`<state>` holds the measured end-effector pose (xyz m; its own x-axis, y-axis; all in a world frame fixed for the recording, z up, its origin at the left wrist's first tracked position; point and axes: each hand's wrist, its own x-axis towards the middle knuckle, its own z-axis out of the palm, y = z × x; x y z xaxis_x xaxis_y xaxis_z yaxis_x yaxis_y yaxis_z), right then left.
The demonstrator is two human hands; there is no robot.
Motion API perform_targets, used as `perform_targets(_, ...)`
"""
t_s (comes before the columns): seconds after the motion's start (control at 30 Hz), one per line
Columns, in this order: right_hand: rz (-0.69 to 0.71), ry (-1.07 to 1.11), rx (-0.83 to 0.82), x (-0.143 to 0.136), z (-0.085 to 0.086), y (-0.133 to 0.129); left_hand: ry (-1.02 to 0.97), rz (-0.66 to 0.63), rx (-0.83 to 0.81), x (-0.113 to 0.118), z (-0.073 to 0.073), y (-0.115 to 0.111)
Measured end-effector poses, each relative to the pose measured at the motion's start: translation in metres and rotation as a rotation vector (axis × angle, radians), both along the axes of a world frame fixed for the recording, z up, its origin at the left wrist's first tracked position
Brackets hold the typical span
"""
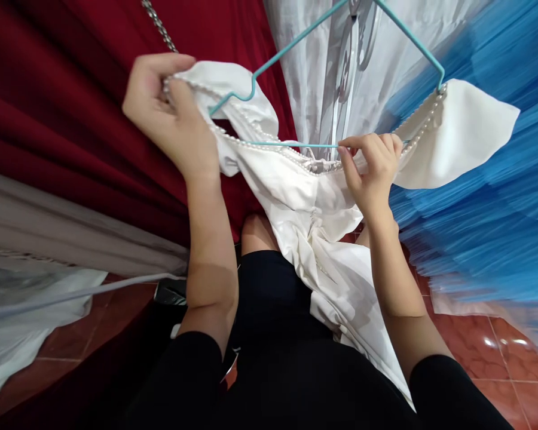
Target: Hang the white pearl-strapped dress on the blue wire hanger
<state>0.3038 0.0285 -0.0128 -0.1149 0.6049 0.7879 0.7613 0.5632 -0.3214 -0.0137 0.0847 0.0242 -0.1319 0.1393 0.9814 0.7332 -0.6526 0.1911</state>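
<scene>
A white dress (291, 185) with pearl-beaded edges hangs in front of me, its skirt trailing down over my lap. The turquoise wire hanger (296, 45) runs through its neckline; the right end sits under the right strap, while the left end shows inside the left strap loop. My left hand (170, 113) is closed on the beaded edge of the left strap, pulling it outward. With thumb and fingers, my right hand (370, 161) pinches the hanger's lower bar at the middle of the neckline. The fingertips partly cover the bar there.
Dark red fabric (94, 119) hangs on the left, with a metal chain (159, 25) at its top. Behind the hanger are white drapes (296, 77) and a white metal frame (347, 83). Blue tulle (484, 221) fills the right side. Red tiles (497, 352) cover the floor.
</scene>
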Motion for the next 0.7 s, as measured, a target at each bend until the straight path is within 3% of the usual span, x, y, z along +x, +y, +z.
perform_targets(0.07, 0.016, -0.003, 0.040, 0.002, 0.003, -0.003, -0.138, 0.011, 0.069, -0.013, -0.018, -0.002)
perform_targets(0.13, 0.032, 0.002, 0.069, 0.001, 0.005, -0.007, -0.239, -0.013, 0.023, -0.012, -0.043, -0.011)
perform_targets(0.23, 0.035, 0.004, 0.045, -0.005, 0.006, -0.011, -0.331, -0.068, -0.113, 0.015, -0.079, -0.039)
perform_targets(0.3, 0.031, 0.010, 0.036, -0.009, 0.007, -0.011, -0.263, -0.091, -0.270, 0.046, -0.087, -0.063)
perform_targets(0.4, 0.024, 0.028, 0.034, -0.012, 0.007, -0.009, 0.027, -0.121, -0.266, 0.091, -0.071, -0.092)
perform_targets(0.47, 0.015, 0.031, 0.010, -0.011, 0.006, -0.009, 0.142, -0.140, -0.214, 0.112, -0.051, -0.099)
perform_targets(0.53, 0.024, 0.023, -0.021, -0.009, 0.005, -0.012, 0.178, -0.144, -0.280, 0.125, -0.036, -0.096)
perform_targets(0.63, 0.097, -0.001, -0.006, -0.002, 0.004, -0.017, 0.155, -0.146, -0.473, 0.134, -0.029, -0.087)
perform_targets(0.7, 0.094, 0.036, 0.105, 0.007, 0.005, -0.020, 0.143, -0.142, -0.523, 0.138, -0.031, -0.083)
